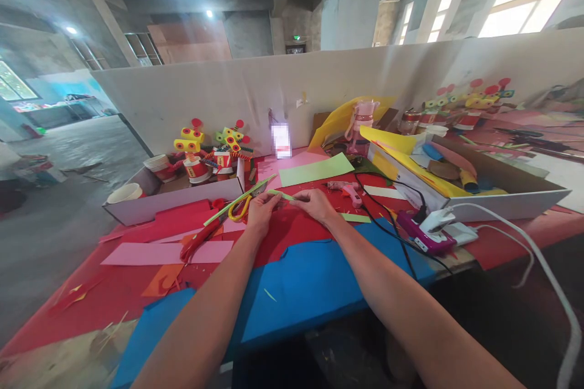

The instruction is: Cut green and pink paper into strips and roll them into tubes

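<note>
Between my two hands stretches a short light-green paper strip, held above the red paper on the table. My left hand pinches its left end. At the other end, the fingers of my right hand are closed on the same strip. Just left of my left hand lie yellow-handled scissors and a longer green paper strip. Beyond my hands is a wide light-green paper sheet. A pink glue gun rests to the right of my right hand.
A white box with paper-cup robot figures stands at the left. On the right are a large craft box, a purple power strip and loose cables. Blue sheeting covers the near edge; pink paper lies left.
</note>
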A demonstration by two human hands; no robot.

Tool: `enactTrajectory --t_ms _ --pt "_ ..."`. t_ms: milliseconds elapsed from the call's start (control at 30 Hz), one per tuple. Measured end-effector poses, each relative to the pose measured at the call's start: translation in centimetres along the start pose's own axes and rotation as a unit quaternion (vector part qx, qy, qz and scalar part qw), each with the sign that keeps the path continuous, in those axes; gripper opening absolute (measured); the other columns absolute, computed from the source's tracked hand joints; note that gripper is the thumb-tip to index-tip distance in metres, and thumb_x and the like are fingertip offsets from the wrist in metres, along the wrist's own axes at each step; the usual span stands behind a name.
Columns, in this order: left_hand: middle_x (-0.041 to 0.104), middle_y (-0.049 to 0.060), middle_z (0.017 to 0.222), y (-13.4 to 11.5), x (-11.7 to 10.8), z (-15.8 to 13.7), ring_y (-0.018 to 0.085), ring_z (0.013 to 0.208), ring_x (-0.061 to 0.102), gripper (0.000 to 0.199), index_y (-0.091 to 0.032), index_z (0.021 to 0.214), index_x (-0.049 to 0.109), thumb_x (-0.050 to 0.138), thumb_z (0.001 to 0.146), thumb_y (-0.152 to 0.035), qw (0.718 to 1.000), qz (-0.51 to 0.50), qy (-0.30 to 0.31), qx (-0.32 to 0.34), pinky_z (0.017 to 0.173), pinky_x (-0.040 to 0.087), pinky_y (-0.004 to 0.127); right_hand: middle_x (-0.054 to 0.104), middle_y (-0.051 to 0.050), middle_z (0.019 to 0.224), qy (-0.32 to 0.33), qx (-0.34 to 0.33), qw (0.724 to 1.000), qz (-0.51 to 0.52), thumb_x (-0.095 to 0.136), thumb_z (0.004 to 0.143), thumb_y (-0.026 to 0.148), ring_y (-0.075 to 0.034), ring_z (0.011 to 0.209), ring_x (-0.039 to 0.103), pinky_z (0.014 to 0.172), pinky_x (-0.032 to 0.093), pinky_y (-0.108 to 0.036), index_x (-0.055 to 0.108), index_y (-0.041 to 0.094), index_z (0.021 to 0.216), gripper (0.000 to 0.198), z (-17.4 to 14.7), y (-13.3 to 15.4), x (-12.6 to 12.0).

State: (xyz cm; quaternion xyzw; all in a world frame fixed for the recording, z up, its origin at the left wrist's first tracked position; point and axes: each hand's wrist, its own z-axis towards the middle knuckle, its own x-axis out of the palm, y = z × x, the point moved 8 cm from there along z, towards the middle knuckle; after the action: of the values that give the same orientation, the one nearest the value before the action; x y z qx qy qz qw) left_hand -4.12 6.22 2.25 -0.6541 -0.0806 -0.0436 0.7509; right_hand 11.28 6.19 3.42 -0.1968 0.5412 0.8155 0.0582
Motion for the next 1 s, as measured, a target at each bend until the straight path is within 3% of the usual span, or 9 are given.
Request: enactTrajectory --t_ms 200,400,600,1000 --pt "0.066 0.002 0.060 -0.3 0.2 -0.1 0.013 0.056 0.058 0.035 -0.015 0.069 0.068 0.082 0.054 -0.043 1.000 0.002 0.009 0.008 0.059 0.046 0.026 0.075 -0.006 0.081 -0.003 0.020 1.000 0.017 0.067 0.076 0.042 -0.019 0.071 0.063 0.058 0.042 -0.024 0.078 0.016 0.087 0.030 0.0 -0.3 0.0" --pt "0.065 0.001 0.059 -0.5 0.3 -0.2 0.012 0.056 0.056 0.029 -0.015 0.068 0.069 0.080 0.057 -0.040 1.000 0.010 0.004 0.017 0.059 0.046 0.026 0.068 -0.002 0.065 0.007 0.041 0.998 0.046 0.063 0.076 0.052 -0.012 0.052 0.051 0.048 0.033 -0.022 0.077 0.015 0.087 0.041 -0.2 -0.6 0.1" --pt "0.064 0.000 0.058 -0.4 0.4 -0.2 0.012 0.055 0.056 0.028 -0.016 0.068 0.068 0.079 0.058 -0.039 1.000 0.010 0.009 0.024 0.059 0.046 0.026 0.063 -0.001 0.058 -0.001 0.053 0.997 0.058 0.064 0.074 0.048 -0.010 0.048 0.045 0.045 0.032 -0.021 0.077 0.015 0.081 0.036 -0.1 -1.2 0.2" --pt "0.062 0.000 0.056 -0.5 0.5 -0.2 0.011 0.053 0.052 0.025 -0.016 0.064 0.067 0.078 0.060 -0.038 1.000 0.011 0.012 0.023 0.055 0.042 0.024 0.061 -0.001 0.056 -0.008 0.065 0.996 0.059 0.064 0.073 0.049 -0.010 0.048 0.047 0.044 0.032 -0.021 0.074 0.014 0.073 0.036 -0.1 -1.8 0.3"
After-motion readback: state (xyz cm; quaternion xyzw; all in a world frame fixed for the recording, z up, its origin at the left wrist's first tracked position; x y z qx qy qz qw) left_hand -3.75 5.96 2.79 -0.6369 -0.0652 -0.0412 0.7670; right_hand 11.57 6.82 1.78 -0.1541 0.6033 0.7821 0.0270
